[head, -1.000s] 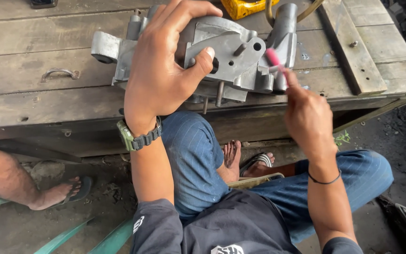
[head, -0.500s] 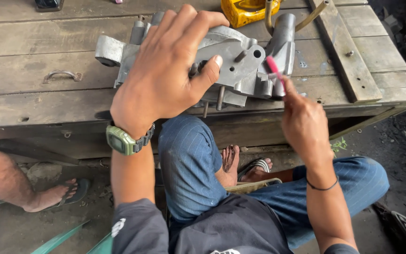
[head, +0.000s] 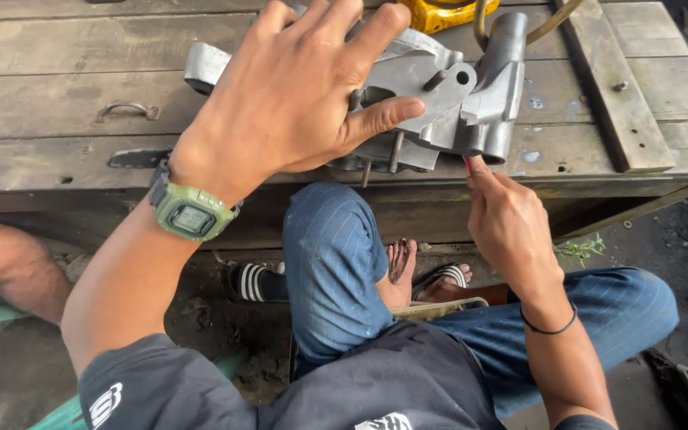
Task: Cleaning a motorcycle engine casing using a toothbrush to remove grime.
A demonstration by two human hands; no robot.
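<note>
**Desk:** What have you got on the head view?

**Me:** I see the left hand (head: 296, 95) spread wide, palm down, pressed over a grey cast-metal housing (head: 455, 103) that sits on the wooden workbench (head: 57, 87). The thumb reaches across its front face toward three o'clock, and the fingers fan up toward twelve. A green digital watch (head: 189, 213) is on that wrist.

**Desk:** And the right?

**Me:** The right hand (head: 511, 227) comes up from five o'clock, fingers pinched narrow around a thin red-tipped tool (head: 467, 164). Only a sliver of the tool shows, so I cannot tell what kind it is. Its tip sits at the housing's lower edge, right at the bench front. A black band (head: 549, 326) circles that wrist.

**Desk:** Where's the housing on the bench?

**Me:** Near the front edge, top centre of my view, with studs poking down at six o'clock of the casting. A yellow object (head: 439, 12) lies just behind it at twelve, and a wooden batten (head: 599, 87) runs past at two o'clock. A metal drawer handle (head: 127, 110) sits at nine o'clock.

**Desk:** Anyone else?

**Me:** Another person's bare leg (head: 9, 267) at the left edge.
</note>
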